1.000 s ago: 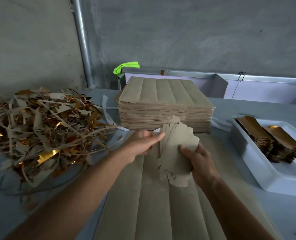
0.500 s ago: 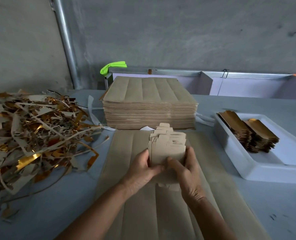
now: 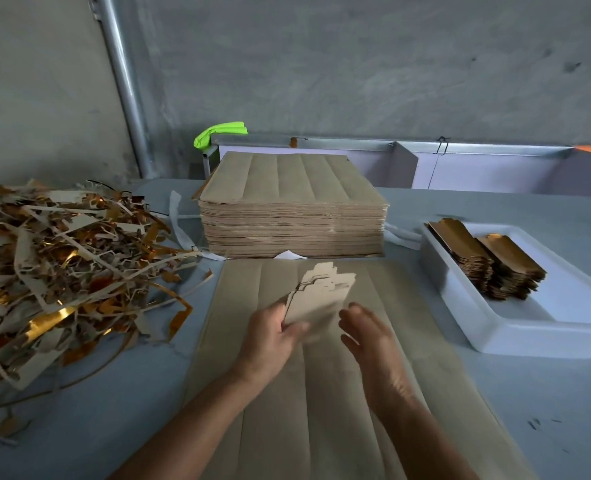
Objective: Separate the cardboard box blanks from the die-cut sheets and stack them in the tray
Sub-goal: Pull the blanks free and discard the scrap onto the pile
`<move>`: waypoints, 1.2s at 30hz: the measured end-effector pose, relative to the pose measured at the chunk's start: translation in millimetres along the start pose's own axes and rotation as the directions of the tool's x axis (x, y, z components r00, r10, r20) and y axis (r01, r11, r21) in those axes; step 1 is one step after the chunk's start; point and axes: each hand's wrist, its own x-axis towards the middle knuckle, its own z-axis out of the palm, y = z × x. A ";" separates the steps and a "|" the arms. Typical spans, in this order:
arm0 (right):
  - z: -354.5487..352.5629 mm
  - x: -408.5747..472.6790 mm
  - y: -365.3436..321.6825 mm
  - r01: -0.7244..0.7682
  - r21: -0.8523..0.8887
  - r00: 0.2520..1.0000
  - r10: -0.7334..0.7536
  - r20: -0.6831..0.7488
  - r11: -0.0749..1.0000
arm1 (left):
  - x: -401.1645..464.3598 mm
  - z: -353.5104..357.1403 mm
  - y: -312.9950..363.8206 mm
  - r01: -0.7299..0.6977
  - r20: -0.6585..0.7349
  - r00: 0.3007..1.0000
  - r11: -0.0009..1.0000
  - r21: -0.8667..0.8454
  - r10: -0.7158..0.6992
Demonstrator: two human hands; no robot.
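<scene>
grey concrete wall behind, a metal pipe [image 3: 124,88] running up it on the left; below it a pale grey bench [image 3: 546,393] carrying everything.

left hand [image 3: 273,336] gripping a small bundle of cut brown cardboard box blanks [image 3: 318,299] by its lower end, thumb across the near face, bundle upright and leaning slightly right, notched tabs uppermost. right hand [image 3: 366,332] just beside the bundle's right edge, fingers relaxed and spread, holding nothing; blurred, so contact with the blanks cannot be told.

underneath both hands, a large flat brown die-cut sheet [image 3: 321,410], its score lines running away from the body. beyond it, a tall stack of matching brown die-cut sheets [image 3: 294,216].

white plastic tray [image 3: 529,337] off to the right of the hands, well apart from the bundle, already holding two leaning stacks of gold-faced blanks [image 3: 488,265] near its far end, long axes pointing away and slightly left. bare tray floor toward the near end. right hand nearer the tray, yet bundle sitting in the left; likely needs a handover or a reach across, with the bundle's long axis turned to match the stacks.

left of the bench, a loose heap of brown and gold offcut strips [image 3: 62,265]. bright green cloth [image 3: 219,131] on a metal frame at the back.
</scene>
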 end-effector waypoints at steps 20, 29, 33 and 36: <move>-39.7 17.5 -1.7 0.088 -0.077 0.980 -0.072 0.186 0.993 | 17.9 -8.1 -13.8 0.492 0.129 0.865 0.771 -0.404 -0.485; -42.5 19.3 18.2 0.254 -0.284 0.967 -0.235 0.100 0.924 | 0.6 2.2 -23.4 0.450 0.335 0.892 0.679 -0.581 -0.304; -43.3 19.1 26.0 0.247 -0.370 0.969 -0.237 0.073 0.896 | 1.7 3.0 -8.6 0.363 0.234 0.930 0.815 -0.451 -0.285; -40.0 15.9 28.5 0.241 -0.374 0.969 -0.244 0.042 0.895 | -1.1 19.9 0.4 0.296 -0.072 0.938 0.891 -0.345 -0.339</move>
